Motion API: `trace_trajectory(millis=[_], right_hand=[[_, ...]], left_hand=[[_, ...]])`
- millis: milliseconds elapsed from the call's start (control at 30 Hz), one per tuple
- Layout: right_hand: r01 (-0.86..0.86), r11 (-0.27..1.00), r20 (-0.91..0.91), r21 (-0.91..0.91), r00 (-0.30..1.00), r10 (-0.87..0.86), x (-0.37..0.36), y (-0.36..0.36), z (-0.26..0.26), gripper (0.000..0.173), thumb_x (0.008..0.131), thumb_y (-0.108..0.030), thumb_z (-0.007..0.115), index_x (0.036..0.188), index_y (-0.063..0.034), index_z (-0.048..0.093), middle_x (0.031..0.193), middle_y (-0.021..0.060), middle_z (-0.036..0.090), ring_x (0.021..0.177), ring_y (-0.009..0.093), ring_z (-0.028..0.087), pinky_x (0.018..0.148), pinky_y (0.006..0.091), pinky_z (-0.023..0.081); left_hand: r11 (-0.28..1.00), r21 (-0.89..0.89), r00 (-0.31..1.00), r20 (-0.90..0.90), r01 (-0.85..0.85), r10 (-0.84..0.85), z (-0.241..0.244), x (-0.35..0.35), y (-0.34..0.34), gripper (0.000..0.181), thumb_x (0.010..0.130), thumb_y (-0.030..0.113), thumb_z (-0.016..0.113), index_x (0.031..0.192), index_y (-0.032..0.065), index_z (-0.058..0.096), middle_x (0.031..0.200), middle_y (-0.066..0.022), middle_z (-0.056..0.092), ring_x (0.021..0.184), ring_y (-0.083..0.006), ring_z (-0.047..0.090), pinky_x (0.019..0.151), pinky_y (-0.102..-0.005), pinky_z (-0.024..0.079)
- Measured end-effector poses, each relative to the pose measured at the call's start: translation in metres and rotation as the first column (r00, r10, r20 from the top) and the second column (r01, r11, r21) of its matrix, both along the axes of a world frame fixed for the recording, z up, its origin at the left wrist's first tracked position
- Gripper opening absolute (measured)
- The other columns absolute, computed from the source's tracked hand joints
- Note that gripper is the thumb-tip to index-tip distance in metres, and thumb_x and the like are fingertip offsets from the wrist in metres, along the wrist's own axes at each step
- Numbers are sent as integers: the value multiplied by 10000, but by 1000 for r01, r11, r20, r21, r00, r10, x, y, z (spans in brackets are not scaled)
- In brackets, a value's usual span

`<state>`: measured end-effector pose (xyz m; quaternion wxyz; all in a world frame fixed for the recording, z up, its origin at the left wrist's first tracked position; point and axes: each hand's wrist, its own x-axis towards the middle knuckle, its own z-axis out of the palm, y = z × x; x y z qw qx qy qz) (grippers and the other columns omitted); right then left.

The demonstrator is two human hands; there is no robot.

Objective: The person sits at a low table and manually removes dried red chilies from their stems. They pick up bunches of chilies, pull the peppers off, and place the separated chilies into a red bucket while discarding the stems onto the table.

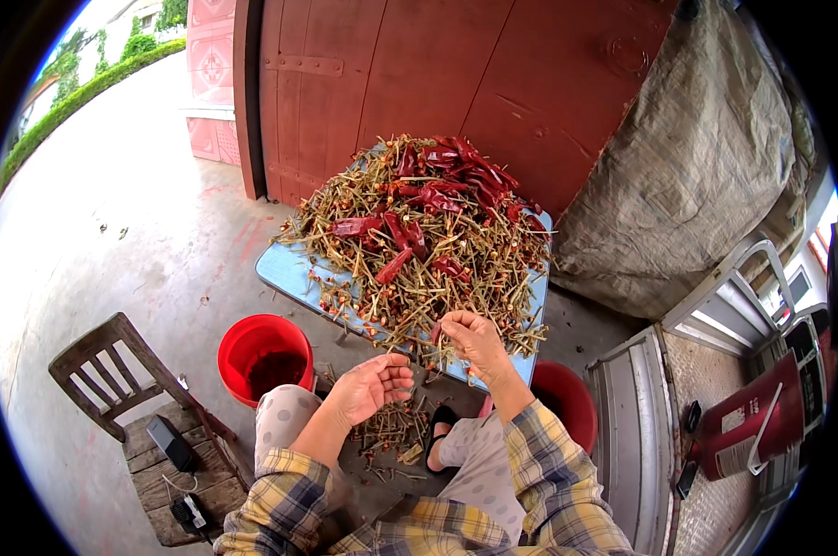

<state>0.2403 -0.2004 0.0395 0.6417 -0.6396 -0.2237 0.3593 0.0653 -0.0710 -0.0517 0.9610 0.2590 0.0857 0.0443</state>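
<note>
A heap of dry chili stems [335,201] covers most of a light blue tabletop [287,267], with whole dried red chilies [440,197] lying on top. At the table's near edge, my right hand [476,342] pinches a small reddish piece, likely part of a chili, between thumb and fingers. My left hand [372,388] is palm up with curled fingers, just in front of the table edge; whether its fingertips hold anything is not clear. A red bucket [266,340] with dark red contents stands left of my knee. Another red bucket [573,406] is partly hidden by my right forearm.
Loose stems [391,431] lie on the floor between my feet. A wooden chair [130,368] bearing a dark device [172,443] stands at left. Behind the table is a red wooden door [419,69]. A metal cart [634,396] with a dark red bucket [753,420] is at right.
</note>
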Motion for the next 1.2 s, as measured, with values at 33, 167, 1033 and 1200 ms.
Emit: trace_trajectory(millis=[33, 167, 1033, 1200], right_hand=[[-83, 997, 12, -4, 996, 83, -9, -1, -2, 96, 893, -165, 625, 903, -72, 647, 640, -65, 514, 498, 10, 380, 444, 184, 317], [-230, 969, 211, -89, 947, 244, -55, 6, -19, 136, 873, -167, 627, 910, -38, 648, 721, -3, 598, 619, 63, 522, 554, 221, 430], [114, 981, 979, -157, 146, 140, -8, 14, -33, 289, 795, -150, 647, 1077, -113, 594, 1113, 106, 526, 931, 303, 601, 739, 401, 516], [249, 953, 946, -173, 312, 90, 4, -12, -12, 475, 781, -269, 673, 1210, -129, 526, 1221, 117, 517, 1010, 310, 585, 796, 411, 506]], left_hand=[[1000, -15, 1000, 0, 2, -2, 1, 0, -1, 266, 975, 233, 460, 1131, 35, 546, 1016, -80, 621, 939, -201, 613, 810, -363, 523], [999, -35, 1000, 9, -8, 8, 3, 2, -7, 258, 975, 251, 463, 1110, 49, 553, 961, -53, 613, 870, -189, 606, 772, -357, 521], [990, -93, 970, -225, -110, 86, -3, 7, -8, 248, 889, 225, 592, 1091, 82, 569, 858, -58, 634, 660, -150, 542, 554, -264, 429], [991, -51, 973, -202, -123, 110, -1, 7, -7, 260, 882, 236, 592, 1101, 98, 571, 882, -51, 637, 635, -130, 503, 537, -248, 394]])
